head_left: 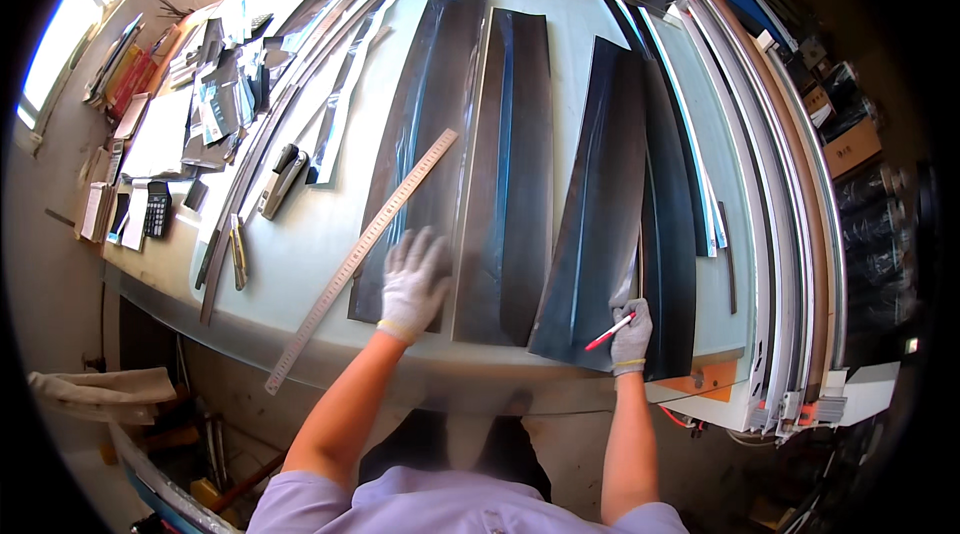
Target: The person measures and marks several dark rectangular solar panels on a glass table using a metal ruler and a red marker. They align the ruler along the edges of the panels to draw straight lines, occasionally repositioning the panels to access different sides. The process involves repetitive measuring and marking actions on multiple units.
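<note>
head view, pen [608, 332], gripped in right hand [632, 339]

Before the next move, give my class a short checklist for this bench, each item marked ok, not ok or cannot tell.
1. Both hands gloved: ok; left hand and right hand both are.
2. Red-and-white pen held: ok, in the right hand.
3. Left hand unloaded: ok; fingers spread, gripping nothing.
4. Long ruler wholly on the worktable: not ok; its near end juts past the front edge.
5. Panels lying apart: not ok; the slanted dark panel overlaps the dark panel to its right.
6. Utility knife blade retracted: cannot tell; too small to see.
</note>
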